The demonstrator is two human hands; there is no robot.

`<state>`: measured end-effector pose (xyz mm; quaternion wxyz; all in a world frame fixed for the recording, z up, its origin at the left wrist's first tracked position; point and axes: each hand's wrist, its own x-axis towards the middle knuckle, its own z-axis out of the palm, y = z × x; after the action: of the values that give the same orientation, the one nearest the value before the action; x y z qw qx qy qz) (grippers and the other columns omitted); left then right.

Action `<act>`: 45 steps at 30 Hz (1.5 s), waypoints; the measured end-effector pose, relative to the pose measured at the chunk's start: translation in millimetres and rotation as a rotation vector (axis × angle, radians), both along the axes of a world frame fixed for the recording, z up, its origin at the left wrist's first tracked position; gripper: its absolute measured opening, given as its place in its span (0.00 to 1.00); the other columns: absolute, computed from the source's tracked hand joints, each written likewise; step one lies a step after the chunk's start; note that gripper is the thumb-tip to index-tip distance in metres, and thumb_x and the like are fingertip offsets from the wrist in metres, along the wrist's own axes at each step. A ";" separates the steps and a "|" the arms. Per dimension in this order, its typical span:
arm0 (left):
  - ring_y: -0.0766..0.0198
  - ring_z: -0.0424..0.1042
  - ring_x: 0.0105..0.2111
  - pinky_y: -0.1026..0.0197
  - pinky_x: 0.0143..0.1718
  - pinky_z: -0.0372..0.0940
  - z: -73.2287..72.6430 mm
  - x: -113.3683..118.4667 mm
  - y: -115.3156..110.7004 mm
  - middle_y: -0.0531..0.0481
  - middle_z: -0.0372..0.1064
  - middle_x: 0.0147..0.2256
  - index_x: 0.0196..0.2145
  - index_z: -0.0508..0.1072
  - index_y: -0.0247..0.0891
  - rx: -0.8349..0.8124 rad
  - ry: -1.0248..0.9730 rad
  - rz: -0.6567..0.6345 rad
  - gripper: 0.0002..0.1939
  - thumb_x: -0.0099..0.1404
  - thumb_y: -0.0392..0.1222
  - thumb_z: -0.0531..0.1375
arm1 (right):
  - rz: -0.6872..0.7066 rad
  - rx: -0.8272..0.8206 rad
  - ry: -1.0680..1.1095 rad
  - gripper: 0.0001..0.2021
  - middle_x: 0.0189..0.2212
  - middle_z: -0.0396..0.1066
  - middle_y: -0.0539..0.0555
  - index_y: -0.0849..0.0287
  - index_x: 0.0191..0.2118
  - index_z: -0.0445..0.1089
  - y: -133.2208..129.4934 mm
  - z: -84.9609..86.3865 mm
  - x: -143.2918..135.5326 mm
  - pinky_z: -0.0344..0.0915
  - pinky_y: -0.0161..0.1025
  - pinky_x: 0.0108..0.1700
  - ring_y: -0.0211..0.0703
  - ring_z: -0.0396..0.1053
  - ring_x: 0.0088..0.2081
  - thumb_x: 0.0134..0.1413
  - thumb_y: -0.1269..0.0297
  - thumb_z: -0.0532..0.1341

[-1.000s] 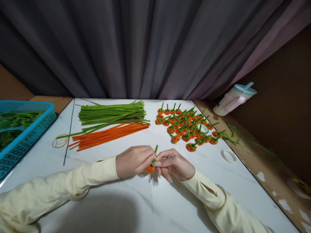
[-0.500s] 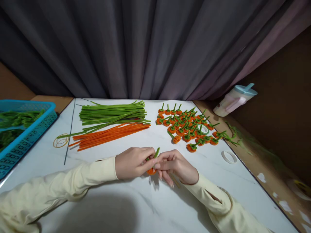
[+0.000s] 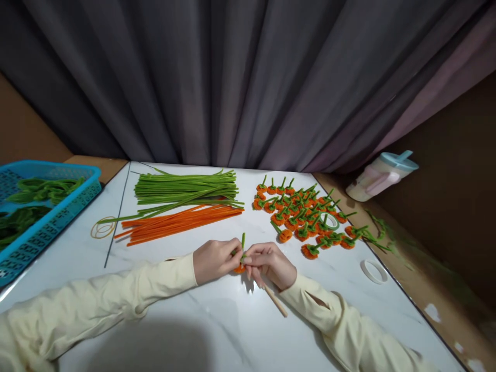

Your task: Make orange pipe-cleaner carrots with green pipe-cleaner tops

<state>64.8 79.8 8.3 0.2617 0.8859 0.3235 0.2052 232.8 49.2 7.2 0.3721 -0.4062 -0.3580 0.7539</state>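
My left hand (image 3: 217, 261) is closed around a small orange pipe-cleaner pumpkin (image 3: 240, 268) with a green stem, low over the middle of the table. From the other side, my right hand (image 3: 270, 262) pinches the green part at its top, thumb and forefinger together. Fingers cover most of the pumpkin. Below my right hand lies a thin wooden stick (image 3: 277, 302) on the tabletop. Beyond my hands are a bundle of green pipe cleaners (image 3: 186, 187) and a smaller bundle of orange pipe cleaners (image 3: 182, 223).
Several finished pumpkins (image 3: 294, 209) are grouped at the back right, with a tape roll (image 3: 329, 221) among them. A white ring (image 3: 374, 271) lies near the right edge, a tumbler (image 3: 382, 175) behind it. At left are a blue basket (image 3: 77, 199) and rubber bands (image 3: 103, 228).
The view has shifted slightly, so the tabletop things sit lower and further right. My right hand has drawn a little closer to my left, and more of the wooden stick shows.
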 end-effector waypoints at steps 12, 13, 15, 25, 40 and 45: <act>0.73 0.53 0.17 0.71 0.21 0.52 -7.3 -1.7 7.8 0.57 0.59 0.18 0.26 0.63 0.35 -0.226 -0.092 -0.158 0.07 0.60 0.38 0.49 | 0.074 0.417 -0.365 0.09 0.11 0.54 0.42 0.64 0.20 0.64 -3.0 -6.6 4.3 0.43 0.28 0.16 0.25 0.47 0.14 0.39 0.64 0.64; 0.74 0.51 0.17 0.71 0.20 0.51 -5.7 -1.3 7.9 0.58 0.58 0.18 0.26 0.63 0.35 -0.264 -0.102 -0.153 0.07 0.60 0.38 0.49 | 0.083 0.451 -0.393 0.10 0.12 0.54 0.42 0.64 0.19 0.64 -2.5 -4.5 5.2 0.43 0.28 0.17 0.25 0.47 0.15 0.39 0.65 0.64; 0.75 0.50 0.17 0.71 0.19 0.50 -3.6 -0.5 8.8 0.59 0.55 0.17 0.26 0.63 0.35 -0.347 -0.137 -0.126 0.07 0.60 0.39 0.51 | 0.098 0.437 -0.383 0.10 0.12 0.54 0.42 0.63 0.20 0.64 -1.1 -0.6 6.8 0.43 0.28 0.17 0.26 0.47 0.15 0.41 0.63 0.63; 0.78 0.44 0.07 0.73 0.07 0.41 -6.3 0.1 18.2 0.66 0.49 0.10 0.25 0.56 0.37 -1.345 -0.280 -0.167 0.22 0.51 0.58 0.59 | 0.089 0.228 -0.188 0.14 0.09 0.55 0.42 0.63 0.22 0.62 -3.7 -0.9 6.3 0.38 0.28 0.13 0.25 0.44 0.10 0.41 0.58 0.64; 0.79 0.42 0.08 0.76 0.07 0.39 5.6 -1.6 15.1 0.65 0.46 0.11 0.25 0.57 0.37 -1.584 -0.237 -0.207 0.23 0.49 0.58 0.62 | 0.273 1.478 -0.924 0.11 0.18 0.61 0.51 0.61 0.28 0.63 -11.3 19.6 11.6 0.49 0.35 0.20 0.35 0.53 0.18 0.53 0.72 0.45; 0.78 0.43 0.07 0.76 0.05 0.39 5.0 -1.6 17.6 0.64 0.46 0.10 0.22 0.54 0.38 -1.608 -0.177 -0.213 0.23 0.50 0.56 0.61 | 0.245 1.778 -1.053 0.12 0.19 0.62 0.53 0.61 0.30 0.62 -14.1 14.3 9.3 0.48 0.37 0.20 0.39 0.56 0.19 0.52 0.74 0.43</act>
<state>63.2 97.4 13.2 0.8602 0.4337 0.2641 -0.0463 242.1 35.1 21.5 0.2546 -0.2240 -0.9405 -0.0217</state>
